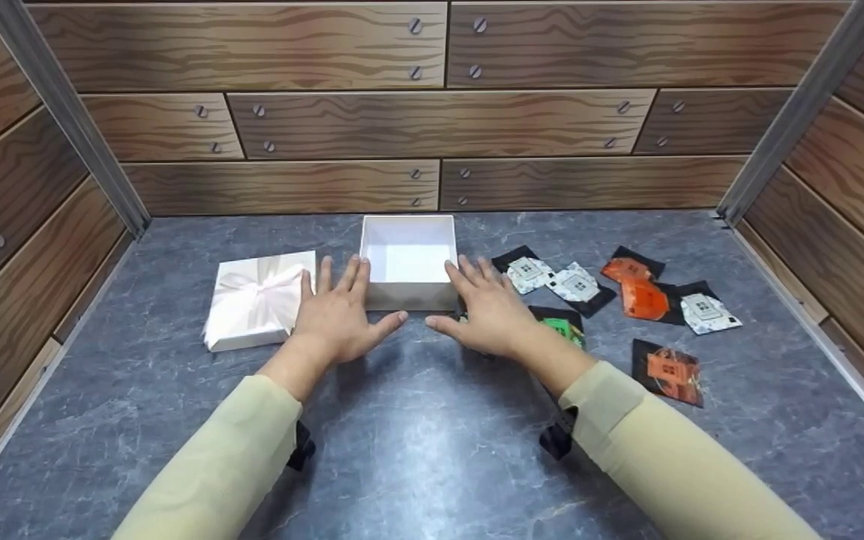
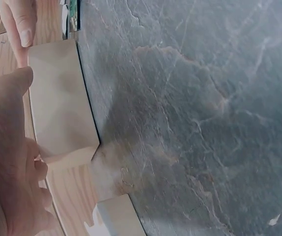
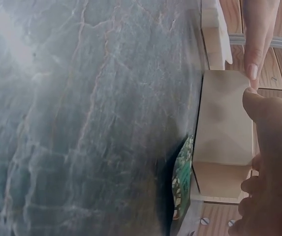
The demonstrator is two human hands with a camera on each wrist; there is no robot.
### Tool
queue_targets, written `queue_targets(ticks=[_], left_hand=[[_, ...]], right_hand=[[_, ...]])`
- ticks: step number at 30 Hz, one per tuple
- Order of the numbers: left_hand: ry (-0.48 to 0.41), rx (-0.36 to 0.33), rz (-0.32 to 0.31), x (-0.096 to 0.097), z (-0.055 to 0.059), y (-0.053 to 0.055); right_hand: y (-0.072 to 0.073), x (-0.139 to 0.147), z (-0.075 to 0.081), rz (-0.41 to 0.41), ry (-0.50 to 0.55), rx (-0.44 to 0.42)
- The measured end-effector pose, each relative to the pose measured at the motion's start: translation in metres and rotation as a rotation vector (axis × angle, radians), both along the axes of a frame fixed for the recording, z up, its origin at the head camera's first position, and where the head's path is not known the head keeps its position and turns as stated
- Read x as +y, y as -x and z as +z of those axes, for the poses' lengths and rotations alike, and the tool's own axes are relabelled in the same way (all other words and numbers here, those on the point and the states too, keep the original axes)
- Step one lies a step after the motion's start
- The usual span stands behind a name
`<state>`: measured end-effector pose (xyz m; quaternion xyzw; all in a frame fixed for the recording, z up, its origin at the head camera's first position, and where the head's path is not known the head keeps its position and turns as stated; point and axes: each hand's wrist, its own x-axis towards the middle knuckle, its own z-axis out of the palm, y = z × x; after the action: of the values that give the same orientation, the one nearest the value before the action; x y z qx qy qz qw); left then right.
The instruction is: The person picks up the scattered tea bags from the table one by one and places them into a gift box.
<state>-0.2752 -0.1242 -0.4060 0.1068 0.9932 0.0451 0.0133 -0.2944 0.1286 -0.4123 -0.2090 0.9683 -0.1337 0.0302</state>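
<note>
An uncovered white box (image 1: 411, 295) stands on the dark marbled tabletop. My left hand (image 1: 333, 319) is at its near left corner, fingers straight and spread, thumb pointing inward. On the other side, my right hand (image 1: 493, 315) has its straight fingers at the box's near right corner. Neither hand grips anything. Just left of my left hand lies a white lid (image 1: 241, 330) with a pale ribbon bow (image 1: 258, 295). Partly hidden by my right hand is a green and black sachet (image 1: 558, 327), also visible beside the box in the right wrist view.
Two black and white sachets (image 1: 528, 273) lie right of the box. Farther right, orange sachets (image 1: 643, 298) overlap near another white-patterned sachet (image 1: 704, 309). A separate orange sachet (image 1: 673, 373) lies nearer. Wood-patterned walls (image 1: 432, 124) enclose the back and sides.
</note>
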Motion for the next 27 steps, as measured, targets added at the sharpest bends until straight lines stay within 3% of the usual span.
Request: queue_targets(ticks=[16,27], left_hand=[[0.028,-0.031,-0.014,0.0,0.005,-0.001],[0.031,-0.028,-0.035,-0.003,0.008,-0.013]], right_hand=[[0.0,0.0,0.0,0.026,0.026,-0.016],[-0.005,0.002,-0.001,0.073,0.005,0.018]])
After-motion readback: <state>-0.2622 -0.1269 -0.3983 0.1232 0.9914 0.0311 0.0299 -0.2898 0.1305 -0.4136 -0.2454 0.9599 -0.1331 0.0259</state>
